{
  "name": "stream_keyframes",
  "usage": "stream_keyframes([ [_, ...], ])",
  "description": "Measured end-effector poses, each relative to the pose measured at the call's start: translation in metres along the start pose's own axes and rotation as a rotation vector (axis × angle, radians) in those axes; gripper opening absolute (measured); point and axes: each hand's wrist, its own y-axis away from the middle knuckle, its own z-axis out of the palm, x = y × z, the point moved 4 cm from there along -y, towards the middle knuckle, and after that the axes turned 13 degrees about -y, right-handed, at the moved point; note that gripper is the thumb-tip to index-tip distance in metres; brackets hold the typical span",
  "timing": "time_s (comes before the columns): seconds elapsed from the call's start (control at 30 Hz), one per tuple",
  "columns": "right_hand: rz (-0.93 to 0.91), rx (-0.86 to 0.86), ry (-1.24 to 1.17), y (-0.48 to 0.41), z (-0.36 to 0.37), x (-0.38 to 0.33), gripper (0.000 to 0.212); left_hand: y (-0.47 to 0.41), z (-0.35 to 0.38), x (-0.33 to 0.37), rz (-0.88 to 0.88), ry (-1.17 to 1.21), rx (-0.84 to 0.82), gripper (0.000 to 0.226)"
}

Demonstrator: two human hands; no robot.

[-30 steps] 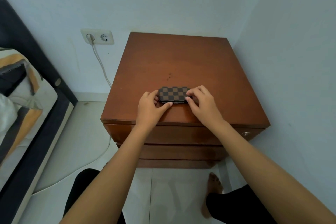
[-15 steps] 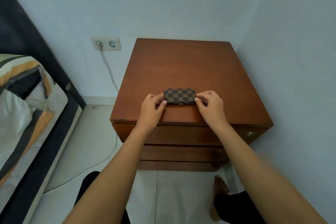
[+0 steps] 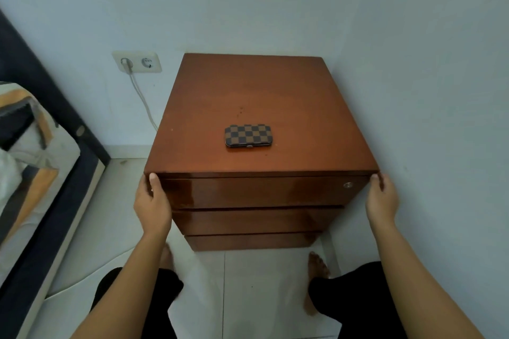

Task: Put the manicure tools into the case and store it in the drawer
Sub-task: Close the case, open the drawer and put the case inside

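A closed brown checkered manicure case [image 3: 248, 135] lies flat on the top of the wooden nightstand [image 3: 303, 107], a little in from its front edge. No loose tools show. My left hand [image 3: 151, 203] grips the left end of the top drawer [image 3: 259, 191], thumb on the front corner. My right hand [image 3: 381, 198] holds the right end of the same drawer, fingers curled around its side. The drawer front looks flush and closed. Two more drawers sit below it.
A wall stands tight against the nightstand's right side. A wall socket [image 3: 137, 62] with a white cable [image 3: 143, 102] is at the left. The bed [image 3: 33, 162] lies along the far left. My bare feet and dark trousers are on the tiled floor [image 3: 248, 297] below.
Both hands have let go of the case and dropped to the two ends of the top drawer. The case stays on top. The view has pulled back and tilted down.
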Motion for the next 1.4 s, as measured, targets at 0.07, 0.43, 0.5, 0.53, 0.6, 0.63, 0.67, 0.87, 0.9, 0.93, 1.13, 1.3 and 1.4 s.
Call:
stream_keyframes([
  [0.07, 0.025, -0.026, -0.037, 0.005, 0.006, 0.003, 0.041, 0.001, -0.001, -0.002, -0.019, 0.033, 0.026, 0.046],
  [0.43, 0.070, 0.060, -0.120, 0.042, -0.020, 0.006, 0.035, 0.027, -0.022, -0.013, -0.104, 0.039, 0.114, 0.039],
  [0.5, 0.070, 0.066, -0.112, 0.053, -0.030, 0.007, 0.036, 0.040, -0.032, -0.015, -0.095, 0.026, 0.109, 0.041],
  [0.53, 0.071, 0.076, -0.113, 0.059, -0.035, 0.008, 0.036, 0.048, -0.037, -0.015, -0.096, 0.020, 0.112, 0.042],
  [0.6, 0.067, 0.099, -0.114, 0.073, -0.046, 0.010, 0.036, 0.065, -0.047, -0.018, -0.109, 0.034, 0.123, 0.042],
  [0.63, 0.060, 0.107, -0.117, 0.080, -0.051, 0.012, 0.036, 0.074, -0.051, -0.019, -0.117, 0.045, 0.126, 0.042],
  [0.67, 0.055, 0.115, -0.124, 0.087, -0.057, 0.014, 0.037, 0.082, -0.055, -0.022, -0.121, 0.049, 0.129, 0.043],
  [0.87, 0.034, 0.160, -0.194, 0.126, -0.090, 0.027, 0.038, 0.116, -0.077, -0.046, -0.092, 0.006, 0.155, 0.043],
  [0.9, 0.029, 0.158, -0.190, 0.130, -0.093, 0.027, 0.038, 0.118, -0.079, -0.048, -0.086, 0.000, 0.157, 0.042],
  [0.93, 0.025, 0.150, -0.176, 0.131, -0.095, 0.026, 0.038, 0.119, -0.080, -0.048, -0.077, -0.008, 0.155, 0.042],
  [1.13, -0.145, -0.046, 0.065, 0.118, -0.096, 0.002, 0.038, 0.106, -0.083, -0.027, 0.000, -0.260, 0.136, 0.040],
  [1.3, -0.378, -0.292, 0.250, 0.094, -0.051, -0.039, 0.037, 0.072, -0.062, 0.025, 0.306, -0.449, 0.105, 0.044],
  [1.4, -0.514, -0.477, 0.307, 0.086, -0.001, -0.067, 0.037, 0.046, -0.029, 0.053, 0.501, -0.606, -0.020, 0.053],
])
